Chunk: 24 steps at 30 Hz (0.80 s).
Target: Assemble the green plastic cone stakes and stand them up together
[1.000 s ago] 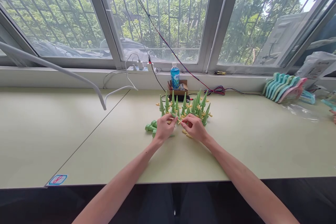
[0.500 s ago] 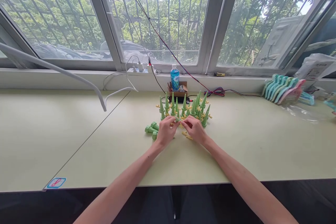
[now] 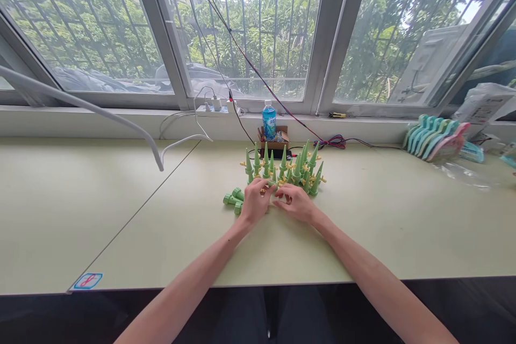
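Note:
My left hand (image 3: 257, 200) is closed around a green plastic watering spike (image 3: 272, 184), its fingers pinching it just in front of a standing group. Just to the right, my right hand (image 3: 296, 201) has its thumb and fingertips apart, with nothing visible between them. Behind both hands stand several green watering spikes (image 3: 297, 166), points up, with small yellow valves (image 3: 324, 179) sticking out of their sides. Beside my left hand several green pieces with ribbed caps (image 3: 230, 199) lie on their sides. My right hand covers the spot where loose yellow pieces lay.
On the pale table (image 3: 382, 220), a phone (image 3: 274, 154) lies behind the spikes, near a small cardboard box (image 3: 282, 133) and a blue bottle (image 3: 269, 121). Coiled cables (image 3: 336, 142) and a row of pastel hangers (image 3: 433, 137) are to the right. A white curved arm (image 3: 121, 118) reaches in from the left.
My right hand has drawn slightly away from the spike, and its thumb and fingers have spread from a pinch. My left hand keeps the spike in nearly the same place.

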{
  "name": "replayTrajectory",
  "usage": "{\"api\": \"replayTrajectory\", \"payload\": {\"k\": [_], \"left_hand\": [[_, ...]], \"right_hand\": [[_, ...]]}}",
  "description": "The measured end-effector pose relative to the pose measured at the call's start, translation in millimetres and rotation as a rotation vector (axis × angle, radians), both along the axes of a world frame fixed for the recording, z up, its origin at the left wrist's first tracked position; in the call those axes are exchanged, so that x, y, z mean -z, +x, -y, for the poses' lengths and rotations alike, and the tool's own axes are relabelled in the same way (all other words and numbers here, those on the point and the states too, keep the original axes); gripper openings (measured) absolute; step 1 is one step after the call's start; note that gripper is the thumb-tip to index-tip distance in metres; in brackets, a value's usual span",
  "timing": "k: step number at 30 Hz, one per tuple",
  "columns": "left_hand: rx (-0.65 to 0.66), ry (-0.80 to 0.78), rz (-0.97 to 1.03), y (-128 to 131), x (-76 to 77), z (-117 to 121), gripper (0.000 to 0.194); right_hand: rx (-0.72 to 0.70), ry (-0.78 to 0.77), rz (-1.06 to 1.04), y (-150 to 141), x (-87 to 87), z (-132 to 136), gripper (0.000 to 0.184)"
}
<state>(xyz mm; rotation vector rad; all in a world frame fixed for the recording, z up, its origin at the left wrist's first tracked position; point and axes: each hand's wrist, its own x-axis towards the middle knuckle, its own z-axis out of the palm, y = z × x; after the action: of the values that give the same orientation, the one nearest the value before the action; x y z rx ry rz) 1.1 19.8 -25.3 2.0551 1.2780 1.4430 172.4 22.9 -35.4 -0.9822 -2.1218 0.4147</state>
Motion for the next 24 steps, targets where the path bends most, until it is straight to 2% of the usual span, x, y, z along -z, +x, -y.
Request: {"api": "replayTrajectory", "payload": {"k": [5, 8, 14, 24], "left_hand": [[-0.100, 0.014, 0.068, -1.1, -6.6, 0.8, 0.019], [-0.132, 0.021, 0.105, -1.4, -9.3, 1.4, 0.021], [-0.143, 0.019, 0.100, -1.4, -9.4, 0.8, 0.023], [-0.151, 0.031, 0.090, -0.8, -10.4, 0.7, 0.024]], "right_hand": [[-0.065, 0.040, 0.033, -1.6, 1.3, 0.8, 0.023], [-0.122, 0.083, 0.075, -4.8, 1.7, 1.9, 0.027], [-0.216, 0.143, 0.148, -9.3, 4.2, 2.5, 0.019], [-0.185, 0.139, 0.110, -8.4, 4.7, 0.0, 0.012]]}}
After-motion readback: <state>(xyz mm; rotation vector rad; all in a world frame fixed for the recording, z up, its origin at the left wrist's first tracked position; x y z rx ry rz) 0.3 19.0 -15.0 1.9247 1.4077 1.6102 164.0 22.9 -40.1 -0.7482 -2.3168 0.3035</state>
